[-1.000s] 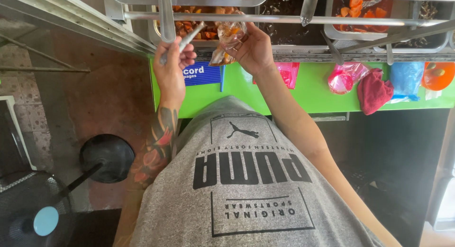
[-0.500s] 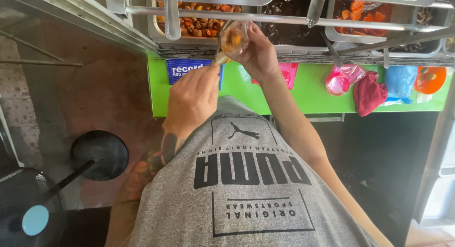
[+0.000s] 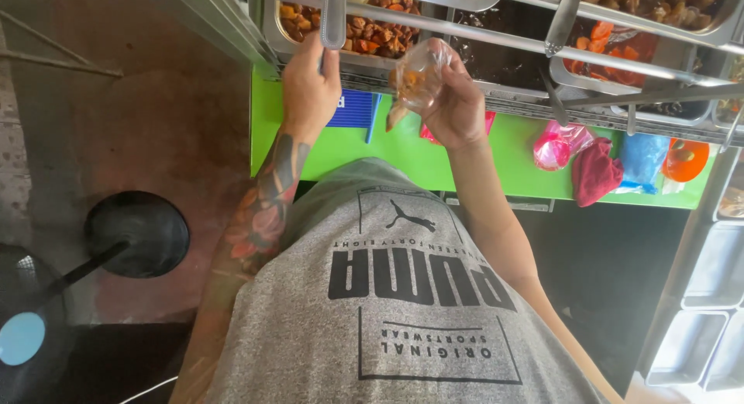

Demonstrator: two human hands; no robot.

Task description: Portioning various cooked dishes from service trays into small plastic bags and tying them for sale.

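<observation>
The right hand [image 3: 457, 109] holds a clear plastic bag [image 3: 418, 74] of orange food, fingers closed around it, just in front of the metal tray [image 3: 364, 32] of brown food. The left hand [image 3: 310, 86] grips a metal handle [image 3: 333, 16] over that tray. Below the tray lies a green bench [image 3: 465, 160] with a blue rectangular label [image 3: 353, 109] and pink [image 3: 554, 144], red [image 3: 597, 171] and blue [image 3: 643, 160] bags to its right. The floor [image 3: 155, 117] is reddish-brown.

Clear plastic bag [image 3: 418, 74] with orange-brown food held up before the food trays. Blue rectangular sign [image 3: 353, 109] fixed on green counter front. Pink [image 3: 554, 146] and blue [image 3: 643, 160] bags lay rightward.
</observation>
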